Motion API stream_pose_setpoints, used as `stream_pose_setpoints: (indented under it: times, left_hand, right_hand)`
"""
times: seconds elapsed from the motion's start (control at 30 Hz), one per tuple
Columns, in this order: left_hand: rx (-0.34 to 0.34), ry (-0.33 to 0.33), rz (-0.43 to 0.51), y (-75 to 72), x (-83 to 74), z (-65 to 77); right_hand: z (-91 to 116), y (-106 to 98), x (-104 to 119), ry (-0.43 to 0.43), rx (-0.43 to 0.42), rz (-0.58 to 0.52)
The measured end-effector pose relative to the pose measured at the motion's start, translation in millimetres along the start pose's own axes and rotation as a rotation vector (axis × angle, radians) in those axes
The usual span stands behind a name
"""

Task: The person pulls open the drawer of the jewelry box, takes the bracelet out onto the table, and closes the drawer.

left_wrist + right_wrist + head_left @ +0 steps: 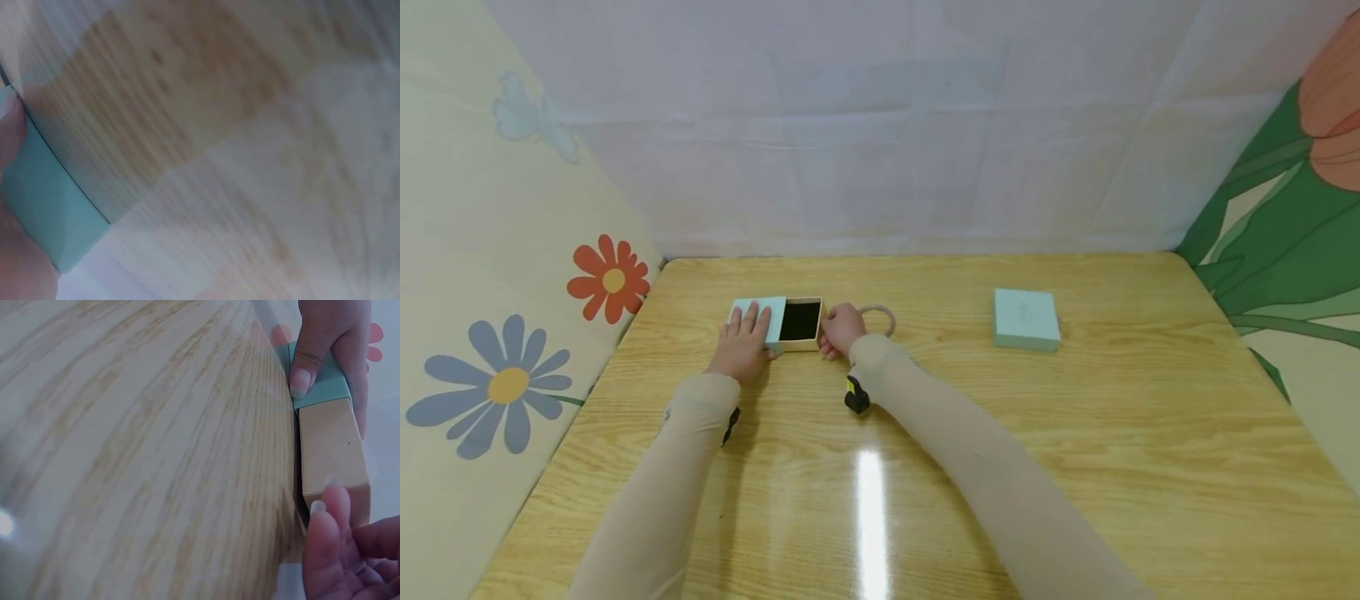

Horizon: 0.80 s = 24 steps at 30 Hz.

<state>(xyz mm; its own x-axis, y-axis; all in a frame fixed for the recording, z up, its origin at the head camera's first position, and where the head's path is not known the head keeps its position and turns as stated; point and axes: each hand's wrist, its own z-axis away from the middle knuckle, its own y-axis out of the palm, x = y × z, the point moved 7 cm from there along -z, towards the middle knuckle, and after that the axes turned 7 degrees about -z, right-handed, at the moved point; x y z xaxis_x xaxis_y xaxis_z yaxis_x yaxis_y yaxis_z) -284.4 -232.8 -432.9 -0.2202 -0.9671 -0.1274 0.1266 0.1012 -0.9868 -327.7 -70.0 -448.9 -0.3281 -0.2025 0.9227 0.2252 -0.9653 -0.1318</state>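
Observation:
At the left of the table lies a pale mint drawer box (pixel 775 310), its cream inner drawer (pixel 331 447) pulled partway out to the right, with a black lining (pixel 800 321) showing inside. My left hand (pixel 742 343) holds the mint sleeve, fingers spread over the top and thumb on the near side. At the drawer's outer end is my right hand (pixel 842 327), its thumb and curled fingers pinching there; what lies between the fingertips is hidden. Just beyond the right hand a pale ring-shaped bangle (pixel 891 321) rests on the table, partly covered by the hand.
A second mint box (pixel 1026 318), closed, sits farther right, with a small tab at its right side. The wooden table (pixel 1112 433) meets a white cloth backdrop (pixel 887 183) at the rear and flower-printed panels at both sides.

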Motion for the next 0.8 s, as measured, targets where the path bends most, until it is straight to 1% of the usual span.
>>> stream_pose_setpoints:
  times: [0.23, 0.6, 0.8]
  left_hand:
    - [-0.008, 0.002, -0.001, 1.0, 0.8, -1.0]
    - [-0.013, 0.003, -0.003, 1.3, 1.4, -2.3]
    - [-0.005, 0.0, -0.006, 2.4, 2.4, -1.9]
  right_hand:
    - [-1, 2, 1, -0.015, 0.003, -0.015]
    - [-10, 7, -2, -0.02, 0.014, 0.047]
    - [-10, 10, -2, -0.032, 0.02, 0.097]
